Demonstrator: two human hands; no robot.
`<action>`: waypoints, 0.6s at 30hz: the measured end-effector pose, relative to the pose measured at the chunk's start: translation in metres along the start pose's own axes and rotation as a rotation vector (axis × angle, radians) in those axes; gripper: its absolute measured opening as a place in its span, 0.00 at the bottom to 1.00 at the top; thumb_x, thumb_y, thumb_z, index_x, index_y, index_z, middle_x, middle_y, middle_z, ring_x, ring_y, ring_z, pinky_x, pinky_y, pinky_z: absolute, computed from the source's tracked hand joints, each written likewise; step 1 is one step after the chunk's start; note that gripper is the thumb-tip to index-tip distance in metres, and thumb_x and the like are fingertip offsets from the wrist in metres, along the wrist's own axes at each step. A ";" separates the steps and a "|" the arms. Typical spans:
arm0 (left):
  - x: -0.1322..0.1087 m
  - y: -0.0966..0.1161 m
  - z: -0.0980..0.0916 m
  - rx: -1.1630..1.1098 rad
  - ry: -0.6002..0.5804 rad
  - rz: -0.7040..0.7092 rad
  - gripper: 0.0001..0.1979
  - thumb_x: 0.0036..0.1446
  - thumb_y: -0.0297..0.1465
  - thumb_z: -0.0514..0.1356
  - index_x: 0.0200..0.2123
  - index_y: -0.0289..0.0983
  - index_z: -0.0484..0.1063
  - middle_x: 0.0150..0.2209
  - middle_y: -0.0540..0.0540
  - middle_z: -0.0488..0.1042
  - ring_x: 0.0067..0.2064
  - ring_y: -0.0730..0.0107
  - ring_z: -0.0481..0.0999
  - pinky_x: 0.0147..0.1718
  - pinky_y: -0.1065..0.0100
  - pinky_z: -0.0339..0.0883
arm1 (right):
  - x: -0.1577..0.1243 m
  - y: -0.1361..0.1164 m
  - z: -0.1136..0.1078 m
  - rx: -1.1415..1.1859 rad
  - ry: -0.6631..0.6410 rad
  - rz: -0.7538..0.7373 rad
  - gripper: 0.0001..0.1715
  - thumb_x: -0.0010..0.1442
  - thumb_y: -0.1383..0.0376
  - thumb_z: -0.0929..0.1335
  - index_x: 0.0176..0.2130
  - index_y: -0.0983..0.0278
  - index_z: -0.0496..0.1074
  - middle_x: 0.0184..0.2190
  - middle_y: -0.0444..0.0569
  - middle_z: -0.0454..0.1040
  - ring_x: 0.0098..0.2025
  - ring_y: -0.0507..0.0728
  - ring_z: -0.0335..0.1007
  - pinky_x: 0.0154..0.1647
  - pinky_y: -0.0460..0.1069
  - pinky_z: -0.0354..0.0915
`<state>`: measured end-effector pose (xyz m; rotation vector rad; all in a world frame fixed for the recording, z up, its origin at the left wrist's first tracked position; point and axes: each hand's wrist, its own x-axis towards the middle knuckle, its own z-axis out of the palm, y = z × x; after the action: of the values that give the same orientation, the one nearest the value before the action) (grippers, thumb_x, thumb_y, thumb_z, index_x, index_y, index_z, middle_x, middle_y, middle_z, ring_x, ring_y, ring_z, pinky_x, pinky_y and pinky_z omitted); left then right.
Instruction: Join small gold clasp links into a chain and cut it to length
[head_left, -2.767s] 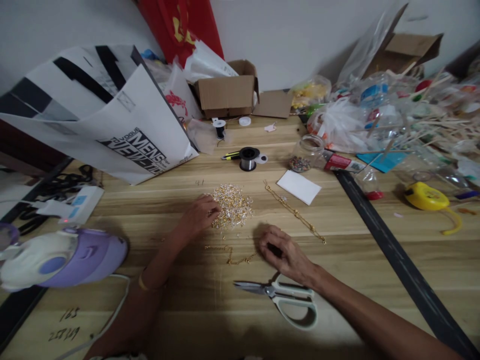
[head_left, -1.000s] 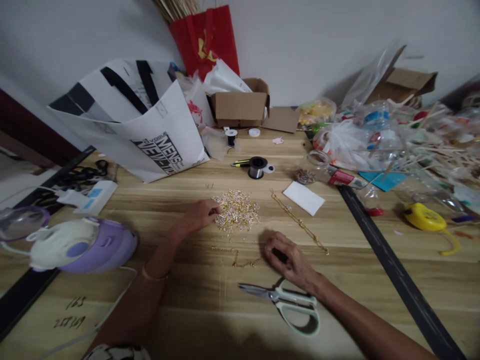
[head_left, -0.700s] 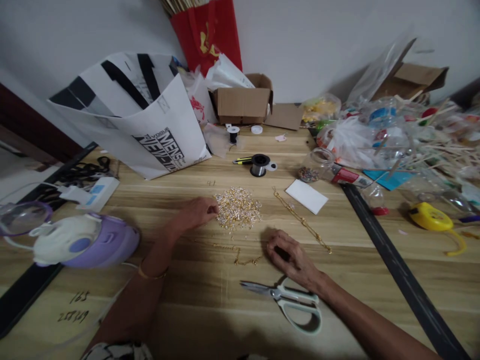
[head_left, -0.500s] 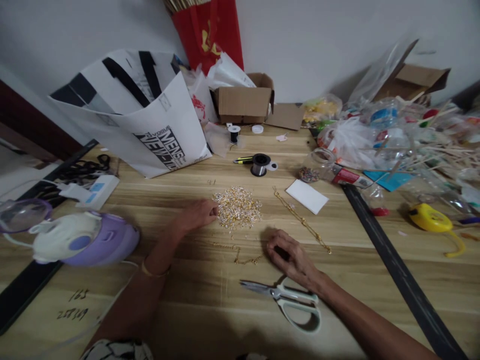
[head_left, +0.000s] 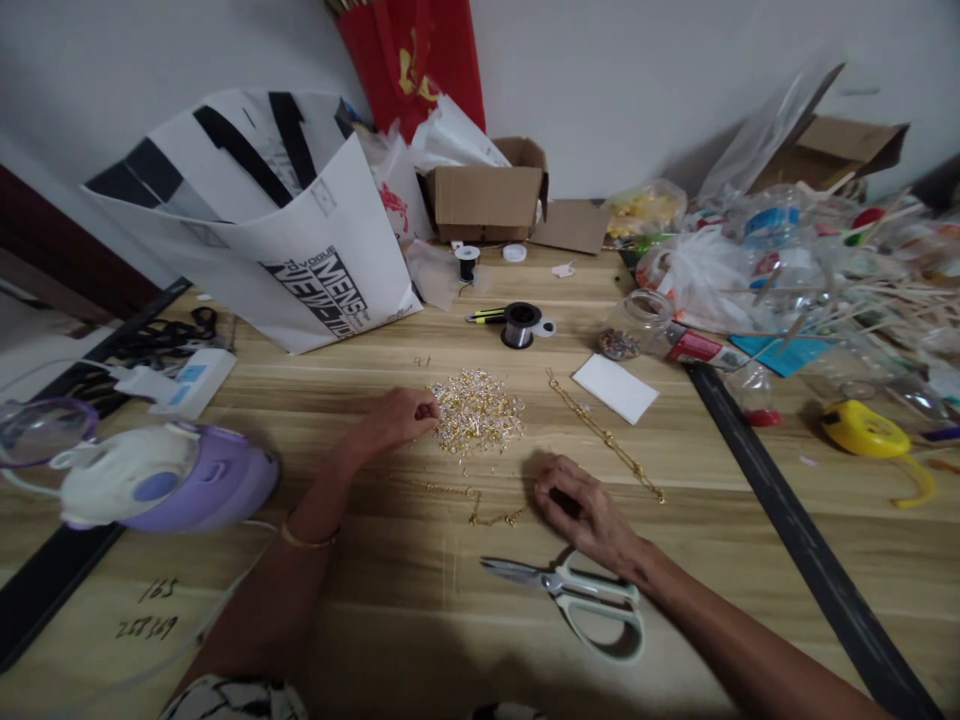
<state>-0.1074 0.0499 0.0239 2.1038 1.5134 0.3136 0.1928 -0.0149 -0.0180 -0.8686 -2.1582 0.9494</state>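
A pile of clear and gold beads (head_left: 480,412) lies in the middle of the wooden table. At its left edge is my left hand (head_left: 401,415), fingers pinched together; whatever they hold is too small to name. My right hand (head_left: 574,500) rests on the table with thumb and fingers curled together, by the right end of a gold beaded chain (head_left: 491,518). What its fingertips hold, if anything, I cannot make out. Below that hand lie scissors (head_left: 562,590) with pale green handles. A second gold chain (head_left: 607,438) stretches out to the right of the pile.
Behind the beads stand a wire spool (head_left: 519,325), a utility knife (head_left: 486,316) and a smaller black spool (head_left: 466,263). A white card (head_left: 615,389) lies right, near a jar of beads (head_left: 630,328) and a tape measure (head_left: 866,430). A purple-white bottle (head_left: 202,478) lies left.
My left hand's fingers have shifted slightly at the edge of the bead pile, with the pinch more visible. My right hand stays in place. The camera view has moved a little.
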 end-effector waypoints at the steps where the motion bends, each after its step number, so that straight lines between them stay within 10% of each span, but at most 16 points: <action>1: 0.000 0.000 0.000 -0.013 -0.012 0.009 0.06 0.48 0.28 0.56 0.27 0.34 0.73 0.25 0.49 0.74 0.27 0.73 0.70 0.28 0.74 0.60 | 0.000 0.000 0.000 -0.001 0.001 -0.001 0.07 0.61 0.69 0.62 0.30 0.63 0.64 0.29 0.49 0.66 0.34 0.55 0.61 0.34 0.49 0.60; 18: -0.001 -0.001 0.001 0.121 -0.095 0.045 0.07 0.47 0.25 0.55 0.25 0.34 0.73 0.25 0.49 0.73 0.28 0.72 0.68 0.30 0.72 0.58 | 0.001 -0.001 -0.001 0.028 -0.009 0.009 0.07 0.61 0.70 0.62 0.30 0.63 0.62 0.29 0.49 0.65 0.34 0.55 0.61 0.34 0.50 0.60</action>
<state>-0.1082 0.0494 0.0228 2.2168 1.4643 0.1390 0.1929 -0.0142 -0.0167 -0.8622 -2.1452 0.9879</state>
